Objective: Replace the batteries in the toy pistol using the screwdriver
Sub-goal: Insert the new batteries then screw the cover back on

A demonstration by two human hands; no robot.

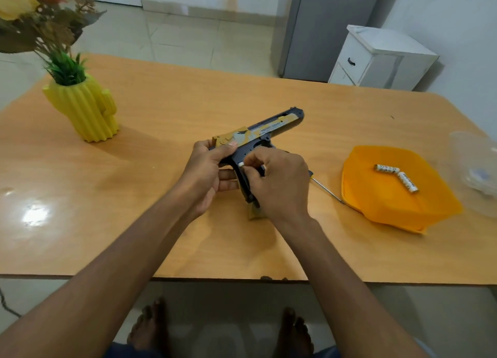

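Observation:
The black and gold toy pistol is held above the wooden table, barrel pointing far right. My left hand grips its rear and grip from the left. My right hand pinches a white battery at the open grip. A gold cover piece lies on the table under my right hand. The screwdriver lies to the right of that hand, its handle mostly hidden. Two white batteries rest in the orange bowl.
A yellow cactus-shaped vase with artificial plants stands at the far left. A clear plastic container sits at the right edge beside the orange bowl. A white cabinet and a grey fridge stand beyond the table.

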